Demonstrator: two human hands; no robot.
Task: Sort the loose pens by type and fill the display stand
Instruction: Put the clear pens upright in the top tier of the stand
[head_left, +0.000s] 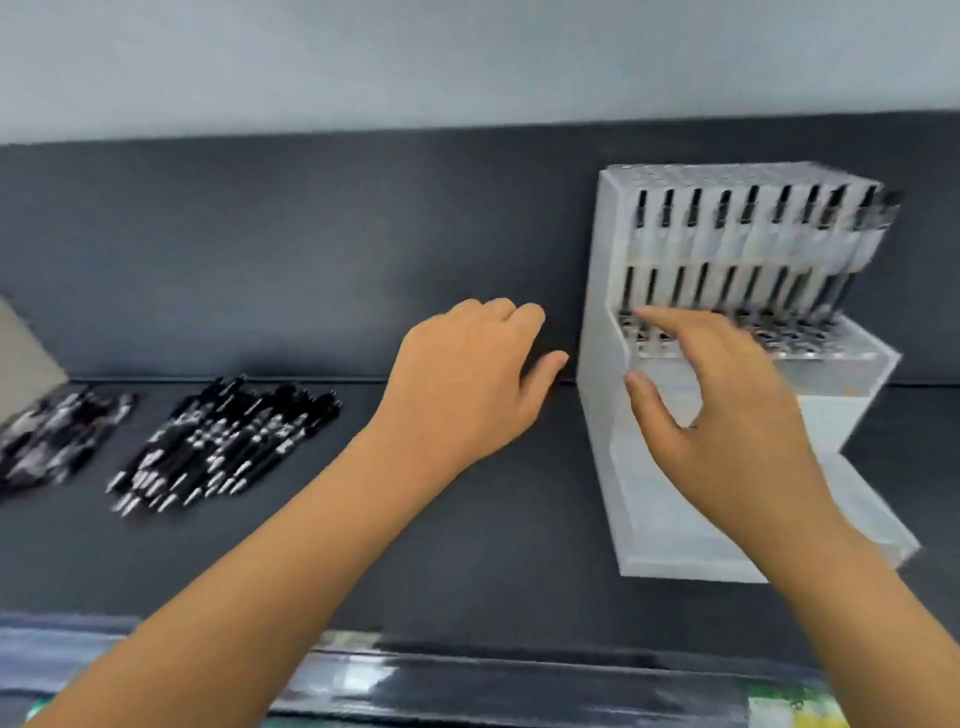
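Screening display stand (670, 551): right hand (727, 415)

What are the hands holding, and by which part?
Nothing, as far as shows. The left hand hangs loosely curled over the shelf; the right hand is spread before the display stand, nothing between finger and thumb.

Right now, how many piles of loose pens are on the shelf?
2. The first pile lies left of the left hand; the second pile is further left, cut off by the frame edge, so more may be hidden.
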